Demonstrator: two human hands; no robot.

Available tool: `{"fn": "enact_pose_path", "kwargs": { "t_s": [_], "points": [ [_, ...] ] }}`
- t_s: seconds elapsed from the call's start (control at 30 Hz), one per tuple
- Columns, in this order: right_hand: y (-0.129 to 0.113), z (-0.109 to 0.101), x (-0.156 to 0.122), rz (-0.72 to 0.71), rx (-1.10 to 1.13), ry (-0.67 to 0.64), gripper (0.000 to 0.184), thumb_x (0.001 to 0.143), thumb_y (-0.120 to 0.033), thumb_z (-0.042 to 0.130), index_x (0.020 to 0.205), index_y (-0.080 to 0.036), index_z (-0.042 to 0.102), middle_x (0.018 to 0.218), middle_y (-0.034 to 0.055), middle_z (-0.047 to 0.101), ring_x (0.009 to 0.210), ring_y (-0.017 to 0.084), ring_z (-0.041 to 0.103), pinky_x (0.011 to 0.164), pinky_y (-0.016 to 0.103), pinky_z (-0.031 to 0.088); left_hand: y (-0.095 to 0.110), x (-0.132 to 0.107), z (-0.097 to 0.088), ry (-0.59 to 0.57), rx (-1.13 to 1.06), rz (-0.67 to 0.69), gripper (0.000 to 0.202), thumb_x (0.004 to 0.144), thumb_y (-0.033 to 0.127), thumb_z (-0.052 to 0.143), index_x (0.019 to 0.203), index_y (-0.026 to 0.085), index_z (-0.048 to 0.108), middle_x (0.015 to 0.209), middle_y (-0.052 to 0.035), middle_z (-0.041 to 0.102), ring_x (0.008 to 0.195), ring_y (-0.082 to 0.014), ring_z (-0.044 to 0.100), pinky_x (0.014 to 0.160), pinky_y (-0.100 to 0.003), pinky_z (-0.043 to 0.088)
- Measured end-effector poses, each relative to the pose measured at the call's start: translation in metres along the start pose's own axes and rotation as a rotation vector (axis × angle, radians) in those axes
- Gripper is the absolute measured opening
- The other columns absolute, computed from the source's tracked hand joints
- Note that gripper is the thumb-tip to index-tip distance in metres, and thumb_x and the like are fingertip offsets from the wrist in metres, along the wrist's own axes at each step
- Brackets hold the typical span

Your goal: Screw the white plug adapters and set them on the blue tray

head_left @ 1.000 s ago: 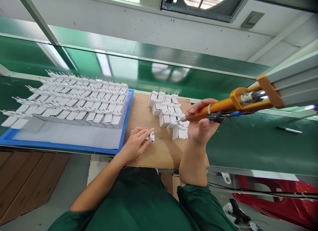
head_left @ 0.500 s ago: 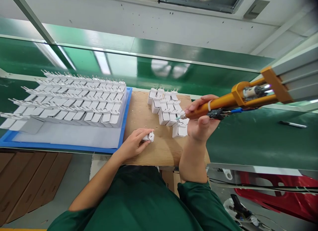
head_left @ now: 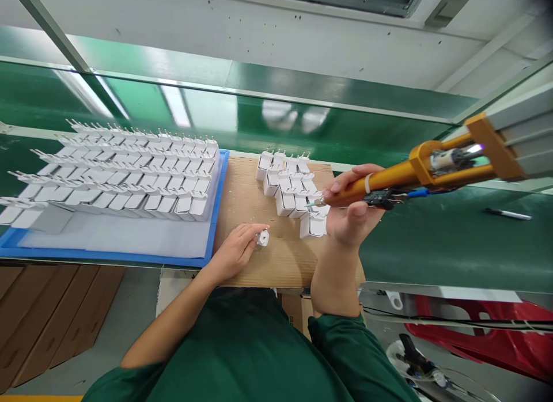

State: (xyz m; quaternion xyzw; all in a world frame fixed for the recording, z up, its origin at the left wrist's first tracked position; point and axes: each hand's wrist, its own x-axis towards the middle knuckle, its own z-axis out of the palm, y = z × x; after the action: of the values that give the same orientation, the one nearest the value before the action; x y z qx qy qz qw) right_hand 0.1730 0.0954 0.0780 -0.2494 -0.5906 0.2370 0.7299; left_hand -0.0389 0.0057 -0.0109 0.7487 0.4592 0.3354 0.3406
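My left hand (head_left: 236, 247) is closed around a small white plug housing (head_left: 263, 237), holding it low over the wooden board or resting on it. The housing's end with a round part faces right, while the fingers cover the rest. In my right hand (head_left: 355, 215) is an orange cylindrical tool (head_left: 384, 180) with a black switch and a blue wire. Its thin, pale-tipped end points left, above and apart from the held housing. Just behind that tip stand several white plug housings (head_left: 283, 186) with upright metal pins, grouped on the board.
To the left, a blue-edged tray (head_left: 213, 232) holds many rows of white pinned housings (head_left: 129, 171) on a white sheet. The wooden board (head_left: 276, 264) lies on a green bench (head_left: 453, 241). A pen (head_left: 508, 214) rests at right; cardboard boxes (head_left: 47, 321) stand below left.
The white housing in my left hand has turned slightly, and the fingers have drawn closer together around it. My right hand and the orange tool have hardly moved; the view has shifted a little.
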Motion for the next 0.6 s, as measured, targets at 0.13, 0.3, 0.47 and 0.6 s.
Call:
{"fn": "enact_pose_path", "kwargs": {
  "t_s": [0.13,0.3,0.47,0.6],
  "points": [
    [-0.002,0.000,0.000,0.005,0.015,0.004,0.045,0.073,-0.072,0.073,0.105,-0.041,0.064,0.069,-0.0023,0.048,0.053,0.018,0.047,0.044,0.032,0.039,-0.004,0.000,0.004,0.022,-0.018,0.008,0.036,0.105,0.023,0.038,0.133,0.022,0.060,0.126,-0.0092,0.070,0.120,-0.0236,0.061,0.105,-0.041,0.047],
    [-0.003,0.000,0.000,0.022,0.067,0.012,0.043,0.072,-0.065,0.077,0.102,-0.035,0.069,0.069,-0.0038,0.055,0.053,0.015,0.048,0.046,0.030,0.041,-0.006,0.000,0.009,0.068,-0.068,0.011,0.034,0.104,0.022,0.040,0.129,0.023,0.064,0.122,-0.0084,0.072,0.116,-0.0240,0.062,0.102,-0.041,0.047],
    [-0.002,0.001,0.001,0.000,0.072,0.041,0.042,0.071,-0.065,0.078,0.101,-0.036,0.070,0.067,-0.0045,0.054,0.050,0.014,0.045,0.045,0.029,0.040,-0.010,0.000,0.014,0.175,-0.281,-0.063,0.030,0.099,0.026,0.054,0.128,0.022,0.062,0.117,-0.0093,0.073,0.109,-0.0222,0.067,0.094,-0.037,0.053],
    [0.002,0.001,0.002,-0.004,0.039,0.047,0.045,0.070,-0.068,0.076,0.101,-0.037,0.069,0.067,-0.0051,0.052,0.049,0.014,0.045,0.045,0.030,0.040,-0.014,-0.003,0.019,0.284,-0.366,-0.098,0.018,0.095,0.032,0.064,0.107,0.020,0.068,0.119,-0.0120,0.073,0.113,-0.0237,0.069,0.094,-0.037,0.056]
  ]
}}
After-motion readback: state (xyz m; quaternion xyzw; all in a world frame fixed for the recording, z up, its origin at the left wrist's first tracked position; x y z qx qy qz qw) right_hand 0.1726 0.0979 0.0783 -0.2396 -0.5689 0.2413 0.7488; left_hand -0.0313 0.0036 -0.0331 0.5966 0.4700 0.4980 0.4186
